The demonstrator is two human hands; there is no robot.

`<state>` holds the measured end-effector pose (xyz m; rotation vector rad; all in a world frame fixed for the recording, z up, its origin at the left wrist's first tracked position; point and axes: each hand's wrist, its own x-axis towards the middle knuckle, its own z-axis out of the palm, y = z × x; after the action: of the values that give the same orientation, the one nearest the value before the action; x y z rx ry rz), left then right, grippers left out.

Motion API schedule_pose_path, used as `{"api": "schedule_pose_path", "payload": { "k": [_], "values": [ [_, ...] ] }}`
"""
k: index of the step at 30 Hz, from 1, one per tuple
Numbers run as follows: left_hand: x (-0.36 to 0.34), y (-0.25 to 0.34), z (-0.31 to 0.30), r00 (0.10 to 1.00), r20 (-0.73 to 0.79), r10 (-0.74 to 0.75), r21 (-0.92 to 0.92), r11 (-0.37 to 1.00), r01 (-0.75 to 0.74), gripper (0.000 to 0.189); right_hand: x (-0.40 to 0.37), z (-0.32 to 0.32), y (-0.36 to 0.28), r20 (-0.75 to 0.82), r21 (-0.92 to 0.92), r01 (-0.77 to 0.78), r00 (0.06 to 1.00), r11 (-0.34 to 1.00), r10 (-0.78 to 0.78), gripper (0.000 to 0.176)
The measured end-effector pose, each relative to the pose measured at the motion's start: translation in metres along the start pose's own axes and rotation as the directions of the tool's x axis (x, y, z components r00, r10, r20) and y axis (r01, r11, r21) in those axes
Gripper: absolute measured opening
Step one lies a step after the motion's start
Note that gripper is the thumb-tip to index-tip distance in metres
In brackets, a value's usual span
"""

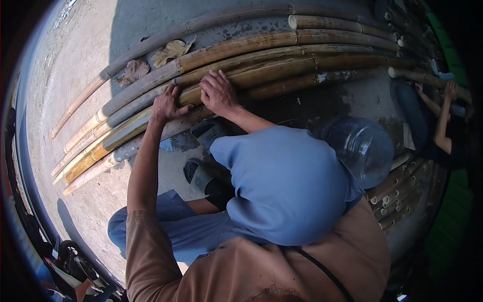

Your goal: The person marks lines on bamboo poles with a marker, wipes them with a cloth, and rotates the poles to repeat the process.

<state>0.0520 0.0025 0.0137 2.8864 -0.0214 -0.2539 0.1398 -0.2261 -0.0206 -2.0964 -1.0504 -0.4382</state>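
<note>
Several long bamboo poles (241, 48) lie side by side on a concrete floor, running from lower left to upper right. My left hand (167, 104) rests flat on a pole near the row's near edge, fingers spread. My right hand (218, 92) lies just to its right, palm down on a neighbouring bamboo pole (282, 68), fingers over its top. Neither hand closes around a pole. My knee in blue trousers (287, 181) hides the floor below the hands.
Dry leaves (168, 52) lie among the poles at the upper left. A clear plastic water jug (362, 146) stands at the right. Another person (437, 126) sits at the far right. Short cut bamboo pieces (397, 194) are stacked at the lower right. My sandalled feet (201, 176) are under me.
</note>
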Motion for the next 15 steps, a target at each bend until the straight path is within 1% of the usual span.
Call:
{"api": "schedule_pose_path", "payload": {
  "k": [1,2,3,4,5,6,7,8,9,10,11,13,14,15],
  "values": [
    [-0.002,-0.003,0.004,0.997,-0.066,0.035,0.009,0.999,-0.034,0.086,0.002,0.006,-0.010,0.000,0.038,0.074,0.997,0.997,-0.074,0.013],
    [-0.004,-0.007,0.010,0.990,-0.120,0.073,0.018,0.997,-0.071,0.086,0.003,0.003,-0.002,0.011,0.018,0.029,1.000,0.999,-0.029,0.012],
    [-0.008,-0.004,0.008,0.995,-0.096,0.043,0.019,0.999,-0.041,0.086,0.001,-0.004,0.009,0.029,0.002,-0.027,0.999,1.000,0.027,0.011],
    [-0.010,0.001,0.005,0.997,-0.075,0.008,0.021,1.000,-0.006,0.087,0.004,-0.017,0.031,-0.011,-0.051,-0.094,0.996,0.994,0.094,0.011],
    [-0.008,0.003,0.002,0.997,-0.065,-0.030,0.024,0.999,0.031,0.088,0.001,-0.030,0.060,-0.083,-0.109,-0.180,0.982,0.978,0.172,0.010],
    [-0.008,0.006,0.004,0.997,-0.068,-0.045,0.015,0.999,0.046,0.088,0.001,-0.055,0.092,-0.155,-0.204,-0.248,0.963,0.947,0.219,0.010],
    [-0.012,0.010,0.006,0.996,-0.067,-0.067,0.003,0.998,0.067,0.088,-0.006,-0.084,0.132,-0.176,-0.256,-0.317,0.944,0.913,0.279,0.009],
    [-0.017,0.012,0.009,0.994,-0.067,-0.091,-0.009,0.996,0.091,0.089,-0.010,-0.114,0.164,-0.276,-0.354,-0.375,0.917,0.857,0.287,0.009],
    [-0.021,0.015,0.011,0.990,-0.109,-0.089,0.046,0.994,0.094,0.088,-0.017,-0.148,0.195,-0.322,-0.382,-0.436,0.889,0.815,0.325,0.011],
    [-0.025,0.019,0.014,0.985,-0.152,-0.082,0.099,0.990,0.098,0.087,-0.032,-0.167,0.238,-0.375,-0.479,-0.458,0.878,0.748,0.298,0.014],
    [-0.027,0.024,0.016,0.979,-0.193,-0.069,0.149,0.984,0.098,0.086,-0.035,-0.189,0.249,-0.349,-0.537,-0.404,0.906,0.740,0.241,0.016],
    [-0.022,0.030,0.012,0.984,-0.140,-0.114,0.141,0.981,0.134,0.087,-0.029,-0.184,0.243,-0.343,-0.544,-0.352,0.922,0.762,0.181,0.015],
    [-0.018,0.029,0.012,0.984,-0.125,-0.129,0.143,0.979,0.147,0.087,-0.028,-0.170,0.234,-0.368,-0.552,-0.387,0.908,0.738,0.201,0.014],
    [-0.018,0.026,0.014,0.983,-0.107,-0.147,0.146,0.976,0.162,0.087,-0.023,-0.154,0.218,-0.371,-0.503,-0.387,0.904,0.773,0.211,0.012]
  ]
}}
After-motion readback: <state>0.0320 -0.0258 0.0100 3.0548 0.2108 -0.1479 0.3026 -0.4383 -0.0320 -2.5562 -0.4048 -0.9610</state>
